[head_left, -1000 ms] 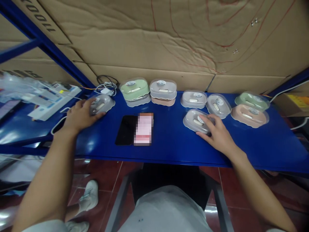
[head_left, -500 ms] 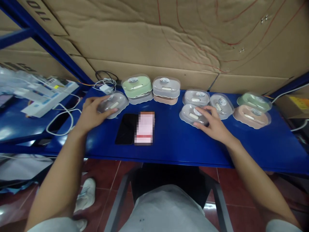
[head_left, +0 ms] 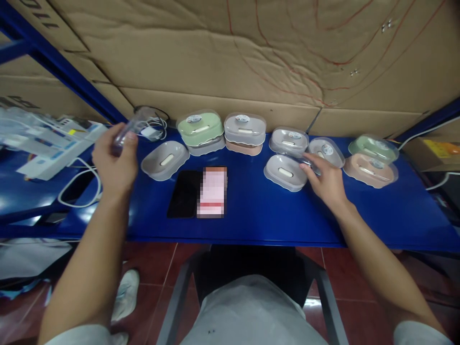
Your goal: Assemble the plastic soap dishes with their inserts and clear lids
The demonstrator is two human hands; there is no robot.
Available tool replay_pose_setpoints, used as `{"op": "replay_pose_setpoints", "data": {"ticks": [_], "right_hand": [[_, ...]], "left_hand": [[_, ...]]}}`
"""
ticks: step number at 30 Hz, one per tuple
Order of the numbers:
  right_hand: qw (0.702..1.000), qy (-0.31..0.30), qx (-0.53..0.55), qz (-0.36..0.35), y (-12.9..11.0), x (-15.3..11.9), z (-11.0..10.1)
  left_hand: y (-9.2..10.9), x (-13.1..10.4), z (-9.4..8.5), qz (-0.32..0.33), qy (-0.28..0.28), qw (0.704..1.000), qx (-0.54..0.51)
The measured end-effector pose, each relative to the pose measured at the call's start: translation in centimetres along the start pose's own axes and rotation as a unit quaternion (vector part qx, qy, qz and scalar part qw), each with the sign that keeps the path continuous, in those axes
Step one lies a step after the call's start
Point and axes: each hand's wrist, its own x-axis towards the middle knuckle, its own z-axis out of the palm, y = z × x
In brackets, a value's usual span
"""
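My left hand [head_left: 117, 160] grips a clear plastic lid [head_left: 133, 125], raised and tilted to the left of an uncovered grey soap dish [head_left: 158, 162]. Fingers and thumb of my right hand [head_left: 325, 182] pinch another clear lid [head_left: 297, 158], lifted at the back edge of a second uncovered grey dish [head_left: 278, 179]. Behind that dish sits a lidded grey dish [head_left: 287, 142], with one more grey dish [head_left: 332, 154] partly behind my right hand. A green dish [head_left: 201, 129] and a grey dish [head_left: 245, 125] are each stacked on another dish.
A black phone [head_left: 182, 194] lies beside a phone with a lit, blurred screen [head_left: 212, 191] on the blue table [head_left: 247, 211]. At the right are a green dish [head_left: 370, 149] and a pink dish [head_left: 372, 171]. White cables [head_left: 97, 184] and a power strip [head_left: 53, 158] lie left; cardboard [head_left: 201, 62] stands behind.
Both hands have lifted the clear lids off two grey dishes. The left hand moved left and up with its lid; the right lid shifted slightly back and right, leaving both dishes uncovered.
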Motion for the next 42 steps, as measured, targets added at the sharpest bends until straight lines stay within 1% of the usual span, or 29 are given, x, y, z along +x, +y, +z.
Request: {"op": "replay_pose_setpoints", "data": {"ticks": [1,2,3,4,6,7,9,11,13,15,17,19,21,22,23,25,27,29,30,32,34,36,37,38,39,41,42], "right_hand": [[1.0,0.012,-0.005,-0.003,-0.2,0.3,-0.4],[1.0,0.023,-0.014,-0.007,-0.3,0.8,-0.7],[0.999,0.033,-0.026,-0.011,-0.2,1.3,-1.0],[0.998,0.039,-0.038,-0.015,-0.1,2.0,-1.1],[0.997,0.039,-0.059,-0.022,0.6,3.6,-1.0],[0.997,0.036,-0.066,-0.021,1.2,4.4,-0.8],[0.996,0.028,-0.079,-0.014,2.4,5.6,-0.3],[0.995,0.028,-0.1,-0.007,3.5,6.0,0.1],[0.992,0.036,-0.119,-0.007,3.9,5.7,0.0],[0.992,0.026,-0.118,-0.02,3.5,4.9,-0.5],[0.995,-0.019,-0.089,-0.041,2.4,3.8,-1.1],[0.992,-0.093,-0.051,-0.072,1.0,2.7,-1.4],[0.98,-0.159,-0.04,-0.112,-0.3,1.9,-1.1],[0.973,-0.18,-0.052,-0.133,-0.8,1.5,-0.7],[0.967,-0.191,-0.074,-0.152,-1.2,1.2,-0.3],[0.957,-0.193,-0.121,-0.178,-1.7,0.9,0.6],[0.954,-0.187,-0.142,-0.187,-1.7,0.6,1.2],[0.956,-0.182,-0.135,-0.185,-1.6,0.6,1.4],[0.958,-0.179,-0.127,-0.183,-1.5,0.6,1.4],[0.963,-0.171,-0.112,-0.178,-1.4,0.7,1.2],[0.967,-0.155,-0.103,-0.177,-1.3,0.8,1.2],[0.97,-0.132,-0.103,-0.178,-1.3,0.9,1.3],[0.971,-0.119,-0.104,-0.179,-1.3,0.9,1.4],[0.973,-0.104,-0.103,-0.178,-1.4,0.9,1.4],[0.976,-0.086,-0.099,-0.176,-1.4,1.0,1.5],[0.982,-0.047,-0.074,-0.17,-1.5,1.0,1.4],[0.984,-0.028,-0.052,-0.166,-1.6,1.1,1.3]], "left_hand": [[1.4,0.3,-0.2,0.013,0.049,0.999,-0.02],[3.1,0.6,-0.2,0.043,0.067,0.996,-0.037],[5.0,0.8,-0.1,0.087,0.06,0.993,-0.048],[7.0,1.0,0.3,0.13,0.038,0.989,-0.059],[11.1,1.1,2.0,0.205,-0.054,0.974,-0.076],[13.1,1.0,3.1,0.233,-0.09,0.965,-0.082],[16.7,0.3,6.0,0.308,-0.146,0.937,-0.08],[19.8,-0.7,8.9,0.36,-0.169,0.916,-0.044],[22.0,-1.4,11.3,0.399,-0.179,0.899,-0.016],[23.5,-1.7,13.1,0.416,-0.185,0.89,-0.003],[24.4,-1.5,14.4,0.413,-0.197,0.889,0.002],[24.8,-1.4,15.4,0.401,-0.218,0.89,0.004],[24.9,-1.5,16.2,0.394,-0.246,0.886,0.006],[24.9,-1.7,16.6,0.395,-0.259,0.881,0.008],[24.9,-1.9,16.8,0.398,-0.269,0.877,0.009],[24.9,-2.3,16.7,0.406,-0.276,0.871,0.011],[24.5,-2.4,15.5,0.41,-0.259,0.875,0.013],[23.2,-2.2,13.1,0.396,-0.227,0.89,0.021],[22.0,-2.0,11.4,0.38,-0.21,0.9,0.027],[18.7,-1.7,7.8,0.322,-0.182,0.928,0.04],[14.5,-1.8,4.3,0.245,-0.153,0.955,0.063],[10.2,-2.1,1.6,0.161,-0.145,0.968,0.126],[8.4,-2.3,0.7,0.115,-0.167,0.964,0.172],[6.9,-2.5,0.1,0.08,-0.204,0.953,0.211],[5.7,-2.7,-0.3,0.058,-0.241,0.94,0.236],[4.4,-3.0,-0.4,0.039,-0.29,0.921,0.256],[4.1,-3.0,-0.3,0.038,-0.298,0.919,0.256]]}}
